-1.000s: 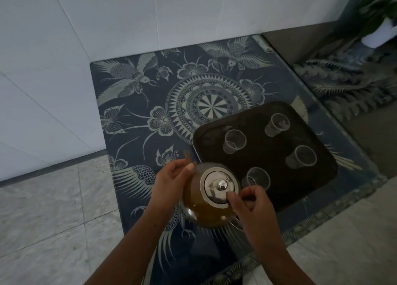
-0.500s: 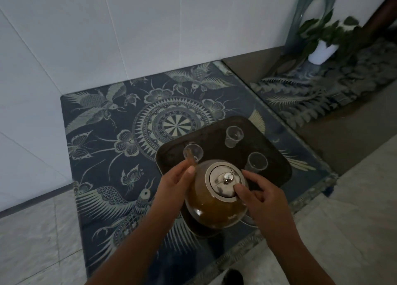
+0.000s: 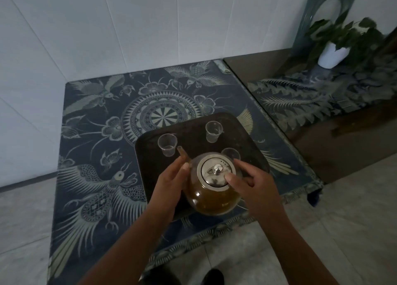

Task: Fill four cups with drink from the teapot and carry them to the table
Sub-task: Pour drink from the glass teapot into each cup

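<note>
Moved: teapot [image 3: 212, 196] now hangs over the near end of the tray [image 3: 236, 138], spout [image 3: 182, 153] by the left cup [image 3: 167, 145], hiding a cup that showed a second ago.
Left hand [image 3: 171, 183]: fairly flat, palm against the pot's side.
Right hand [image 3: 255, 183]: curled round the far side, thumb on the lid [image 3: 208, 173].
Progress: cups [image 3: 213, 131] look empty, so nothing's poured I'd say; four fills plus the carry left.
Count: one teapot, one tray, three cups in view, tray on the surface [image 3: 96, 117].

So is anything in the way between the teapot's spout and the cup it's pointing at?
No, nothing visible is in the way. The teapot has its spout ending right beside the left cup, with only bare tray between them. The left hand sits lower, against the pot's side, clear of that gap.
</note>
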